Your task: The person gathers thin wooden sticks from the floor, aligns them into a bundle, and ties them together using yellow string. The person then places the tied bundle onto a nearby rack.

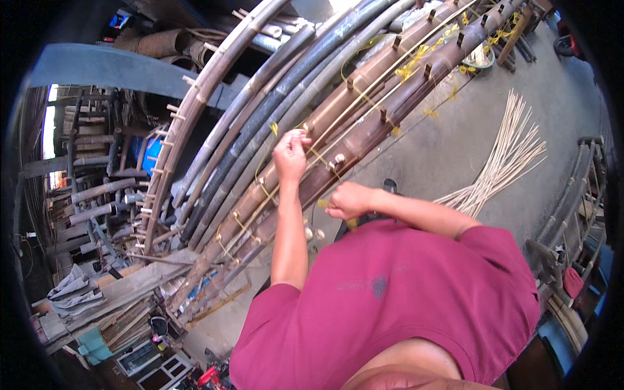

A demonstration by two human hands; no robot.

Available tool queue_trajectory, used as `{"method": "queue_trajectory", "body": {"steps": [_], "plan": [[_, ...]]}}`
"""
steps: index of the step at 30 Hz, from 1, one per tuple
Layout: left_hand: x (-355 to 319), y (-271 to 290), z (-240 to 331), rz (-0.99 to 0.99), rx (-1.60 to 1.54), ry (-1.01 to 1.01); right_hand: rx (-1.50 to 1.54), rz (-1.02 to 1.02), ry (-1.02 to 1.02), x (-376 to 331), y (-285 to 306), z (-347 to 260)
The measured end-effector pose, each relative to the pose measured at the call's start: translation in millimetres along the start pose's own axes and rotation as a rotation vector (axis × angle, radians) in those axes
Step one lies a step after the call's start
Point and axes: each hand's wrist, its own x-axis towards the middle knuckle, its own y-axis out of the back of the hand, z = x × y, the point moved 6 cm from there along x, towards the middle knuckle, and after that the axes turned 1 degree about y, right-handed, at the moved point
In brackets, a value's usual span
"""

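The left hand is raised against a brown bamboo pole, its fingers pinched narrow around a thin yellow strip that runs across the pole just beside a short wooden peg. The right hand sits lower and closer to the body, curled into a loose fist; a bit of the same yellow strip shows at its edge near the thumb, so it appears to be gripping the other end, though the fingers hide the exact hold. The strip is therefore stretched between the two hands, over the brown pole. This pole lies in a row of long curved bamboo poles, some dark grey and some brown, all bending upward to the right, with more yellow ties knotted along them further up. To the right, on the grey concrete floor, a bundle of pale thin bamboo splints fans out, well apart from both hands. A round shallow container stands near the upper ties; what it holds cannot be made out. The person wears a dark red shirt. At the lower left are stacked wooden planks.
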Motion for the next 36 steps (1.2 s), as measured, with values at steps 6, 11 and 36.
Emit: {"method": "queue_trajectory", "body": {"steps": [6, 11, 36], "plan": [[78.2, 5.4, -81.1, 0.178, 0.474, -0.017, -0.277, 0.094, 0.07, -15.6, -4.5, 0.2], [89.8, 9.4, -73.1, -0.048, 0.348, 0.162, -0.29, 0.067, -0.062, -12.2, -6.9, 20.5], [-278.7, 364.0, -0.9, -0.259, 0.038, 0.189, -0.538, 0.262, -0.236, 118.3, 6.2, -5.4]]}}
